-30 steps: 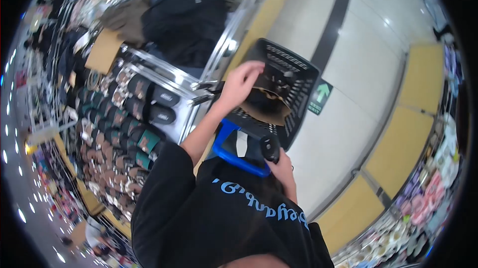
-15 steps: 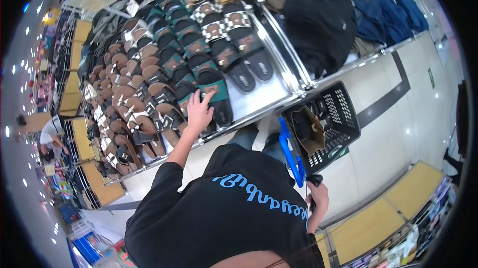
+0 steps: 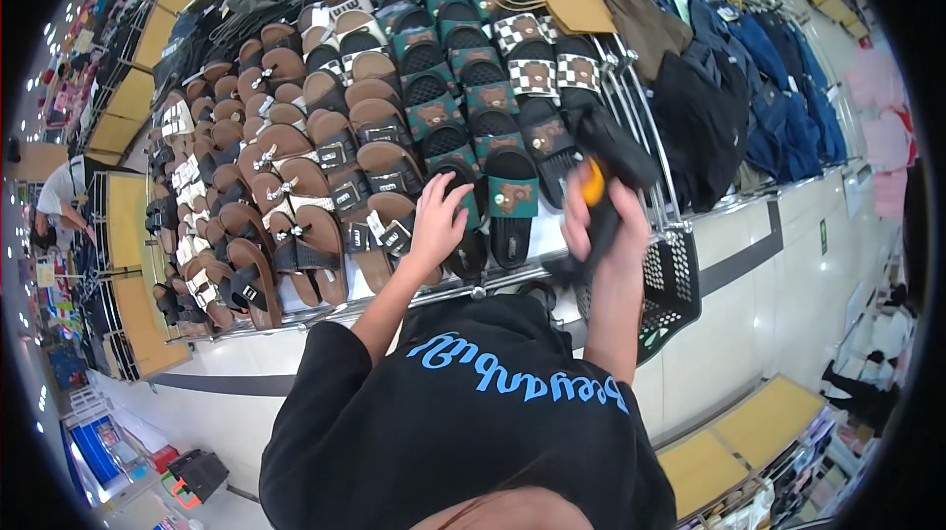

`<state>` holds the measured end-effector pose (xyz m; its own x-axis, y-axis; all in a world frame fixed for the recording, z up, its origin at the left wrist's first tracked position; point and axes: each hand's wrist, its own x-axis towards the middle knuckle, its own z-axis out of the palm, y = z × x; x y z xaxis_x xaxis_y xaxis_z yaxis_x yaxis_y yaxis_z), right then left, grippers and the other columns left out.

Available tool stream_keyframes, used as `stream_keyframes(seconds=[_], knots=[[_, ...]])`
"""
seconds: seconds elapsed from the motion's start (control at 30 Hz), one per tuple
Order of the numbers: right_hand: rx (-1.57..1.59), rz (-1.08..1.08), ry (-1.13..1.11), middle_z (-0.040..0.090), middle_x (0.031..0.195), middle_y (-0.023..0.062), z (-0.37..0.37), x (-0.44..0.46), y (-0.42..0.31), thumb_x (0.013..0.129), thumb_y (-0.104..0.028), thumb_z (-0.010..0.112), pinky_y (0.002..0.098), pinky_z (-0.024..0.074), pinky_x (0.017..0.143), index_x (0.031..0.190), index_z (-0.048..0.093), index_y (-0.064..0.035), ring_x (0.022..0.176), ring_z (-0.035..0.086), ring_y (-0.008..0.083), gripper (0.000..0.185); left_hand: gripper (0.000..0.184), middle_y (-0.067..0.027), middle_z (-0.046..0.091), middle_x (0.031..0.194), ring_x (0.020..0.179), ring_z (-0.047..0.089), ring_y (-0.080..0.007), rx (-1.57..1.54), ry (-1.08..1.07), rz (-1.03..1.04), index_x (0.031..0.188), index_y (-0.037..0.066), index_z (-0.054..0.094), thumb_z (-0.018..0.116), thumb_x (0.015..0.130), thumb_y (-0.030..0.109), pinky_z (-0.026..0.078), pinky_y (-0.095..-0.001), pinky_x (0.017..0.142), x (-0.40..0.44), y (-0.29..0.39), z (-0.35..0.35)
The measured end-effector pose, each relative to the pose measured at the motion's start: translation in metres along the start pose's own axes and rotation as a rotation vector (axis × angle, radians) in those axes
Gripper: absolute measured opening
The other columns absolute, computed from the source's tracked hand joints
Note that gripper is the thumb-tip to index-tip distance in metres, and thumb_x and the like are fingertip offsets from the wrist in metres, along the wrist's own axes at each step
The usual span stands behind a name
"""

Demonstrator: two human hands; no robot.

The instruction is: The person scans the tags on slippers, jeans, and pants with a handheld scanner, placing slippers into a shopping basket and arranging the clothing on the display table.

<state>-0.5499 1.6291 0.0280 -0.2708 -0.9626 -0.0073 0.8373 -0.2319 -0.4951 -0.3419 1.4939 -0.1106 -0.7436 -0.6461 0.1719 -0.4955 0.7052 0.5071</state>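
A metal-railed display stand (image 3: 325,313) carries tight rows of slippers (image 3: 512,197) and, alongside, heaped dark clothes (image 3: 695,121).

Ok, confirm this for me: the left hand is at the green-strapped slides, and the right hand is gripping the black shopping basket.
Not quite: the right hand isn't gripping the black shopping basket; the head view shows it holding a black-and-orange handheld scanner. The left hand is indeed at the green-strapped slides.
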Motion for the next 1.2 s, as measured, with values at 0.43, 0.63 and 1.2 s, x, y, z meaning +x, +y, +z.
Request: stream_keyframes(seconds=[0.43,0.63,1.2], knots=[[-1.457,0.060,-0.018,0.064,0.084,0.0133,-0.149,0.255,0.094,0.065,-0.027,0.072,0.0351,0.0470,0.077,0.093,0.063,0.0030,0.082,0.062,0.0261,0.042,0.047,-0.0146,0.040,0.135,0.126,0.035,-0.0399,-0.061,0.087,-0.184,0.125,0.009,0.050,0.060,0.079,0.009,0.034,-0.0447,0.102,-0.028,-0.020,0.017],[-1.311,-0.003,-0.180,0.064,0.094,0.0120,-0.154,0.239,0.093,0.068,-0.020,0.071,0.0333,0.0449,0.083,0.100,0.062,0.0007,0.091,0.061,0.0248,0.039,0.054,-0.0156,0.036,0.139,0.130,0.030,-0.0412,-0.046,0.106,-0.243,0.132,0.008,0.042,0.056,0.080,0.007,0.031,-0.0445,0.105,-0.031,-0.007,0.026],[-0.426,0.529,0.083,0.059,0.109,0.0012,-0.212,0.063,0.069,0.086,-0.025,0.060,0.0276,0.0423,0.083,0.111,0.060,-0.0072,0.096,0.053,0.0129,0.031,0.076,-0.0262,0.038,0.136,0.127,0.038,-0.0365,-0.597,0.410,-0.697,0.139,-0.003,0.024,0.065,0.075,0.009,0.032,-0.0392,0.105,-0.029,-0.006,0.055]])
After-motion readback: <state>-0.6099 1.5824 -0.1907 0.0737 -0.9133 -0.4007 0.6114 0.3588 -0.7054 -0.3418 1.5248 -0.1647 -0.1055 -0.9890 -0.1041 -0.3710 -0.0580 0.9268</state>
